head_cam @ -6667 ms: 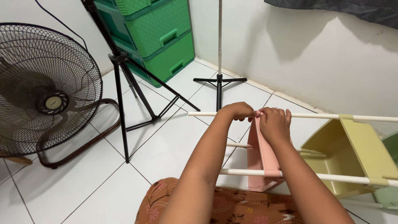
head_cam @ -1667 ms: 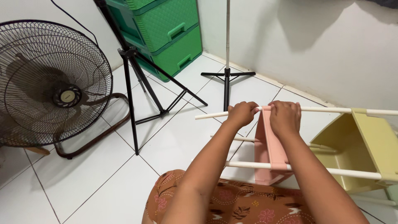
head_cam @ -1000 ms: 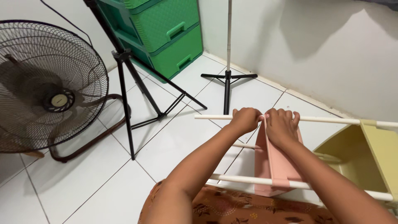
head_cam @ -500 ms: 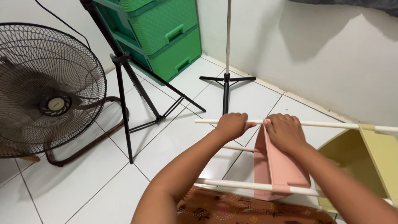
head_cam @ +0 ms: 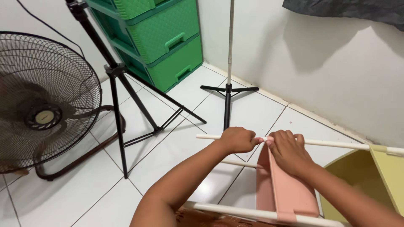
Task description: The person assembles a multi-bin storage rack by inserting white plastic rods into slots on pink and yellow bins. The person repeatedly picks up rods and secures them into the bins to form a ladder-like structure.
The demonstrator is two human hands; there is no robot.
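Left hand (head_cam: 237, 140) fisted round white rod (head_cam: 332, 144); right hand (head_cam: 288, 151) pinching pink bin (head_cam: 284, 189) rim onto it. Pink bin near hung; yellow bin (head_cam: 378, 176) already hangs at right.

Glossy white square floor tiles (head_cam: 176, 155) with thin dark grout lines spread out beyond the fingers. A plain white wall (head_cam: 328, 71) rises past them, with a dark grey cloth (head_cam: 349, 10) hanging at its top. Straight beyond the fingers stands a slim black tripod stand with a pale pole (head_cam: 228, 88). Farther left are a green plastic woven-pattern drawer cabinet (head_cam: 162, 42), a black folding tripod (head_cam: 122, 96), and a large dark round wire-cage floor fan (head_cam: 42, 105).
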